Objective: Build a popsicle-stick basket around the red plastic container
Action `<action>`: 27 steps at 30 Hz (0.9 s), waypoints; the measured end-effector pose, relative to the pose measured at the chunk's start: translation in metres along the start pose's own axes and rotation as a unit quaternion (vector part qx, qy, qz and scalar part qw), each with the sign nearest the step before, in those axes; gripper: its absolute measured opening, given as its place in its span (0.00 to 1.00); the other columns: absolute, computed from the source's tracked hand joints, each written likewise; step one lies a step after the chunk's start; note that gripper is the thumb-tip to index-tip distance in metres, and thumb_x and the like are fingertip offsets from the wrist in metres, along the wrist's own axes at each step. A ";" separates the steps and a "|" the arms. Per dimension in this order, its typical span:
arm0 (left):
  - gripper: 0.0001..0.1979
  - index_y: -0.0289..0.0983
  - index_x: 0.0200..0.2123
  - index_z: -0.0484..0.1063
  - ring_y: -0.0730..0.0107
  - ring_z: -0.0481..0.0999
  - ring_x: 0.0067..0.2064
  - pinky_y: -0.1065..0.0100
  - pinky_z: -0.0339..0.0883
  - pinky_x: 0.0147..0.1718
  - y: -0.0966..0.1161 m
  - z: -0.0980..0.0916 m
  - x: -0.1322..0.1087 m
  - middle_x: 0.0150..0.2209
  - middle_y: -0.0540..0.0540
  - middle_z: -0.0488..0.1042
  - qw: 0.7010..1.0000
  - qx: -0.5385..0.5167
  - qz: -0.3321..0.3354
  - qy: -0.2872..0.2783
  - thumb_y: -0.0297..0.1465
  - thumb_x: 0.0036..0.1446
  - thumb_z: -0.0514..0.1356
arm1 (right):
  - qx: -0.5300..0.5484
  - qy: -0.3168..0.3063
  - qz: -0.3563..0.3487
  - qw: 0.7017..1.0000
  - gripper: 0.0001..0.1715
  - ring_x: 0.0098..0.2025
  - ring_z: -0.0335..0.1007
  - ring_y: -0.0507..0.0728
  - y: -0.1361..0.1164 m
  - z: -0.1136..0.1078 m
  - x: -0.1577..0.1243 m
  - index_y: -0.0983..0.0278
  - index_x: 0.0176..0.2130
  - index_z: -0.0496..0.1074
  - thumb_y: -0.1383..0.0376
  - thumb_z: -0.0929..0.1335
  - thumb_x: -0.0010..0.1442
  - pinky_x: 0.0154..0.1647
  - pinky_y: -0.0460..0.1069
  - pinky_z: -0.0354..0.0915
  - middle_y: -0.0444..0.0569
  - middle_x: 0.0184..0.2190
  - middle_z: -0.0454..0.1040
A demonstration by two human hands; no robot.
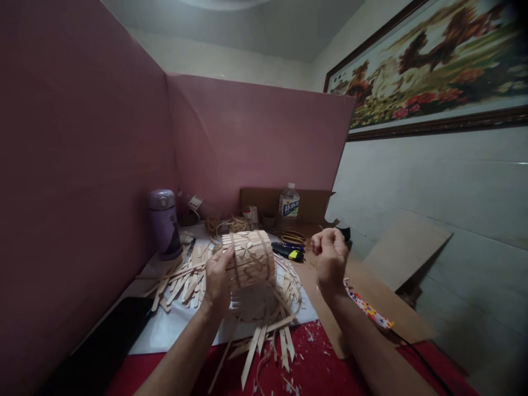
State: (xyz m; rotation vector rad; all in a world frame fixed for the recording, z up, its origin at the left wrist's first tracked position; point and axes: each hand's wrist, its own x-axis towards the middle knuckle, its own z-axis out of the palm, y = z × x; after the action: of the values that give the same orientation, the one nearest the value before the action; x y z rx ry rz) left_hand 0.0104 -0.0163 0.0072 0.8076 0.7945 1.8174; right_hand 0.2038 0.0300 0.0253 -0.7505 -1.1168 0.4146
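Note:
My left hand [218, 275] is closed on the left end of a round holder made of wooden craft sticks [252, 268]. The holder is tipped on its side, bound with twine bands, and bears a small pale wooden flower. To the right and apart from it, my right hand [330, 250] is raised with its fingers curled together. What those fingers hold, if anything, is hidden. Loose craft sticks [192, 283] lie behind and left of my left hand. Cut stick pieces [268, 330] and shavings are spread below the holder.
A purple flask [164, 225] stands at the left by the pink partition [256, 137]. Behind the holder are a labelled plastic bottle [289, 206], scissors [292, 237], a black and yellow cutter [289, 252] and coiled twine [239, 224]. A dark flat object [111, 335] lies front left.

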 end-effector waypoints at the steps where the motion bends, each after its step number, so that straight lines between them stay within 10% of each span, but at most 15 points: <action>1: 0.13 0.33 0.32 0.77 0.63 0.79 0.32 0.67 0.71 0.32 0.000 0.000 0.001 0.29 0.46 0.80 1.000 -0.002 0.006 0.003 0.37 0.45 0.66 | -0.009 -0.022 0.010 1.000 0.20 0.21 0.50 0.49 0.004 0.003 -0.004 0.60 0.25 0.55 0.55 0.58 0.66 0.23 0.46 0.50 0.37 0.19 0.55; 13: 0.10 0.33 0.27 0.75 0.68 0.77 0.29 0.71 0.68 0.31 -0.008 -0.009 0.016 0.27 0.50 0.79 0.997 -0.017 0.050 0.047 0.34 0.42 0.66 | -0.109 -0.184 -0.030 0.976 0.08 0.27 0.63 0.53 0.031 0.011 -0.056 0.62 0.31 0.65 0.62 0.62 0.61 0.30 0.47 0.57 0.42 0.24 0.66; 27: 0.08 0.33 0.30 0.76 0.66 0.79 0.32 0.67 0.72 0.37 0.001 -0.001 0.015 0.30 0.48 0.80 0.995 -0.086 0.024 0.047 0.29 0.44 0.62 | -0.077 -0.127 0.003 0.989 0.21 0.20 0.53 0.50 0.039 0.008 -0.051 0.60 0.25 0.56 0.52 0.56 0.66 0.22 0.45 0.52 0.38 0.19 0.56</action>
State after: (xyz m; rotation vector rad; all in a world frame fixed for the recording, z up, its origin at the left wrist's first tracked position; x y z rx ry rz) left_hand 0.0045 -0.0032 0.0100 0.6374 0.6717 1.9490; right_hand 0.1783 0.0267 -0.0337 -0.8521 -1.3974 0.4402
